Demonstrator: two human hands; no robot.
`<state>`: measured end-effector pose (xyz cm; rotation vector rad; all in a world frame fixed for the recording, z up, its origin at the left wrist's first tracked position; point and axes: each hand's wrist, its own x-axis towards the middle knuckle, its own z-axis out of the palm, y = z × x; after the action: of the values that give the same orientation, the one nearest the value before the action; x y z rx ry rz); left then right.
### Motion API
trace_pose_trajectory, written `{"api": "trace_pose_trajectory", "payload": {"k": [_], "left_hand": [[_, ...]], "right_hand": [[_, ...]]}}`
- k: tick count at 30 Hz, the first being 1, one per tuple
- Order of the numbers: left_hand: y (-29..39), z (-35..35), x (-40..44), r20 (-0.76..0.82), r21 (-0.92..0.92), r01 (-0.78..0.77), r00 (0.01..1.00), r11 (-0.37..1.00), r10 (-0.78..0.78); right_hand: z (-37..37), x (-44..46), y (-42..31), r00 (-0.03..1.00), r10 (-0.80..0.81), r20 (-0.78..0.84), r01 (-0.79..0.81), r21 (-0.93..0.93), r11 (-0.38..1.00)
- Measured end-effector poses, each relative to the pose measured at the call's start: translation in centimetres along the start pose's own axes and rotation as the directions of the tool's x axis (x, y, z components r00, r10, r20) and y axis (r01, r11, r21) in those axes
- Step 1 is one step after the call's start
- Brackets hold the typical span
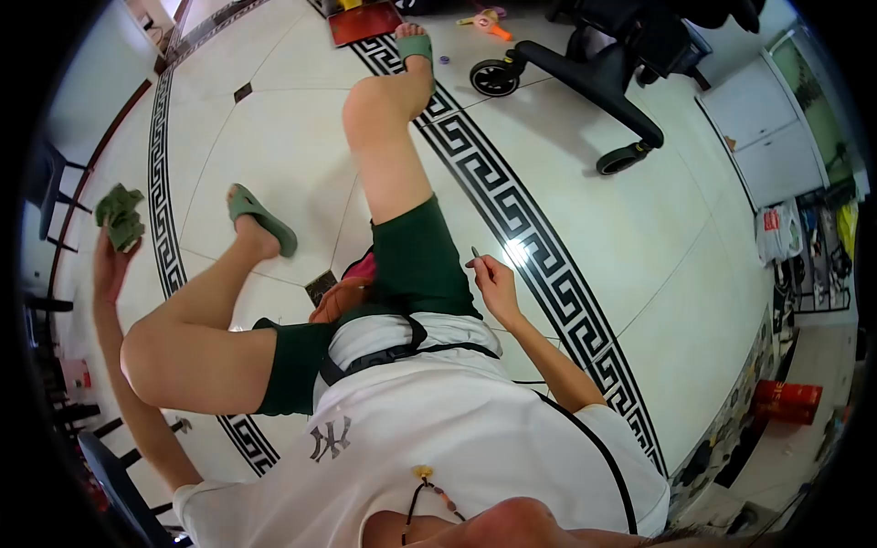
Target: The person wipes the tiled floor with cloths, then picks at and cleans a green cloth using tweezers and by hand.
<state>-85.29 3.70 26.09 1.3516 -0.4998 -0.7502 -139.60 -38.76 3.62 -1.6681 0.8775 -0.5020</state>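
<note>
A crumpled green cloth (119, 216) is in my left hand (111, 265), held out at the far left beside my bent left leg. My right hand (494, 283) is closed on a small thin dark object (474, 258) to the right of my green shorts (416, 260). What exactly this object is, I cannot tell. Neither hand touches the floor. Green slippers are on my feet, the left one (265, 219) on the tiles and the right one (416, 50) farther ahead.
A black wheeled chair base (594, 91) stands ahead right. Near my right foot are a red mat (364, 23) and an orange toy (489, 26). White cabinets (763, 119), plastic bags (778, 233) and a red container (787, 402) line the right; dark chairs (119, 484) stand left.
</note>
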Motion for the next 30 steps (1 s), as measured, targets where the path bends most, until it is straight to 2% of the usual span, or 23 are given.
{"api": "trace_pose_trajectory", "payload": {"k": [1,3,5,6,7,8,9,11,13,14,15,16,17,19,20,22,24,27,30], "left_hand": [[-2.8,-1.1,0.9,0.064,-0.078,0.008,0.998,0.997,-0.003],[-8.6,-0.5,2.7,-0.006,-0.287,0.101,0.994,0.952,-0.108],[-8.1,8.6,0.6,0.163,-0.125,0.152,0.978,0.980,-0.131],[-7.0,12.3,-0.8,0.197,-0.022,0.160,0.969,0.987,-0.152],[-6.2,16.8,-3.7,0.049,0.248,-0.088,0.996,0.965,0.078],[-5.1,18.4,-5.4,0.004,0.296,-0.070,0.997,0.953,0.072],[-4.1,18.9,-6.4,-0.001,0.247,0.006,1.000,0.969,-0.006],[-2.7,19.6,-7.7,0.003,0.183,0.104,0.994,0.978,-0.106],[-1.9,19.8,-8.2,0.022,0.159,0.156,0.987,0.975,-0.161],[-1.6,20.0,-8.2,0.030,0.159,0.180,0.982,0.971,-0.187],[-1.4,20.0,-8.2,0.039,0.158,0.204,0.976,0.966,-0.213],[-1.2,20.2,-8.1,0.049,0.160,0.233,0.969,0.959,-0.244],[-1.1,20.2,-8.0,0.057,0.161,0.263,0.960,0.951,-0.275],[-1.2,20.6,-7.6,0.082,0.162,0.327,0.936,0.931,-0.343],[-1.4,20.8,-7.3,0.093,0.163,0.360,0.921,0.919,-0.378],[-1.7,21.3,-6.6,0.118,0.174,0.428,0.885,0.887,-0.450],[-1.8,21.8,-5.3,0.141,0.186,0.485,0.847,0.855,-0.512],[-1.4,22.0,-2.4,0.175,0.216,0.537,0.800,0.815,-0.574],[-0.9,22.1,0.9,0.218,0.264,0.566,0.753,0.781,-0.620]], "right_hand": [[-0.3,-0.1,1.8,0.999,-0.015,-0.037,0.013,-0.060,0.998],[-1.3,-0.2,4.8,0.994,-0.052,-0.097,0.034,-0.184,0.982],[-2.9,-0.2,6.6,0.993,-0.084,-0.082,0.059,-0.263,0.963],[-3.6,-0.1,7.9,0.990,-0.118,-0.079,0.091,-0.284,0.955],[-4.2,-0.4,8.1,0.986,-0.152,-0.071,0.123,-0.305,0.944],[-4.8,-0.7,8.1,0.999,0.013,-0.033,-0.020,-0.230,0.973],[-5.3,-0.7,7.8,0.995,0.101,0.002,-0.099,-0.157,0.983],[-6.6,-0.2,7.9,0.988,0.152,0.036,-0.148,-0.084,0.985],[-8.3,1.5,7.9,0.989,0.140,0.040,-0.137,-0.080,0.987],[-9.6,3.1,8.2,0.987,0.151,0.061,-0.150,-0.018,0.988],[-10.7,5.3,8.5,0.996,0.081,-0.020,-0.084,-0.247,0.965],[-11.6,8.0,9.5,0.997,-0.048,-0.063,0.035,-0.185,0.982],[-12.3,10.1,7.4,0.989,-0.092,-0.118,0.046,-0.344,0.938],[-13.9,16.3,5.5,0.973,-0.185,-0.138,0.084,-0.535,0.841],[-14.0,19.2,4.2,0.941,-0.308,-0.139,0.176,-0.576,0.799],[-14.3,25.8,2.3,0.897,-0.438,-0.054,0.251,-0.754,0.607],[-14.0,32.1,1.8,0.838,-0.543,-0.051,0.290,-0.801,0.523],[-12.4,37.3,-2.9,0.850,-0.527,-0.024,0.224,-0.888,0.401],[-11.0,39.6,-8.5,0.941,-0.325,0.099,0.140,-0.984,0.107]]}}
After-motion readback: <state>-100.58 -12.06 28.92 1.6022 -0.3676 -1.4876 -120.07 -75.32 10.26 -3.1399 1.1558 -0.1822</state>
